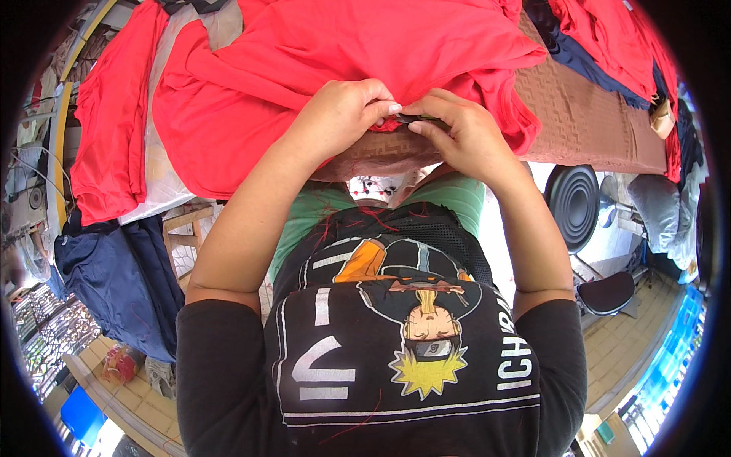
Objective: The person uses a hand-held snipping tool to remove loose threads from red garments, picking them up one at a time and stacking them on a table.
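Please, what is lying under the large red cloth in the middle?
Under the large red cloth, a brown patterned cover shows at the near and right edges, a pale sheet at the left. What the cloth's middle hides cannot be seen.

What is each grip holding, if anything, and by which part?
Left grip: the red cloth, pinched at its near edge. Right grip: a small dark tool, the held part hidden.
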A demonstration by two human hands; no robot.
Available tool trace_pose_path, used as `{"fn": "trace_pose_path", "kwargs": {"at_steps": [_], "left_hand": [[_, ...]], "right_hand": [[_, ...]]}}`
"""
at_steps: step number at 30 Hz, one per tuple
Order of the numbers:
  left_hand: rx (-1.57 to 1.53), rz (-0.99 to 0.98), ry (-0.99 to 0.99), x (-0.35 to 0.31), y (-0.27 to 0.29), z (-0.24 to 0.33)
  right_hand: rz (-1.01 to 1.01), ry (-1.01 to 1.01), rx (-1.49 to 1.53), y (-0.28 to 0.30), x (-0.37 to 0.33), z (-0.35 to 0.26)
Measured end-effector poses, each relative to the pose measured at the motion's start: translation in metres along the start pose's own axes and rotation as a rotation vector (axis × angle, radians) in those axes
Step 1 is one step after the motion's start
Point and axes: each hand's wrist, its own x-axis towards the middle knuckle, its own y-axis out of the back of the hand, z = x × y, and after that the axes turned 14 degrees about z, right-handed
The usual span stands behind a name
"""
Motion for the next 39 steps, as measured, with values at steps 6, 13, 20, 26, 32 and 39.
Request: {"fn": "trace_pose_path", "kwargs": {"at_steps": [6, 13, 20, 26, 32, 39], "left_hand": [[-0.089, -0.003, -0.088, -0.005, 0.01, 0.009], [-0.417, -0.017, -0.456, -0.026, 0.092, 0.043], [0.04, 0.194, -0.437, -0.036, 0.033, 0.009], [0.32, 0.344, -0.548, -0.032, -0.002, -0.018], [0.25, 0.304, -0.557, -0.023, 0.0, -0.024], [0.261, 0.281, -0.461, -0.019, 0.0, -0.022]], "right_hand": [[-0.071, 0.103, -0.158, 0.018, 0.007, -0.017], [-0.061, 0.222, -0.274, 0.094, 0.021, -0.021], [-0.036, -0.003, 0.019, 0.078, 0.009, -0.011], [-0.018, -0.088, 0.213, 0.014, 0.003, -0.002], [-0.045, -0.148, 0.314, 0.001, 0.007, 0.007], [-0.145, -0.148, 0.298, 0.006, 0.008, 0.007]]}}
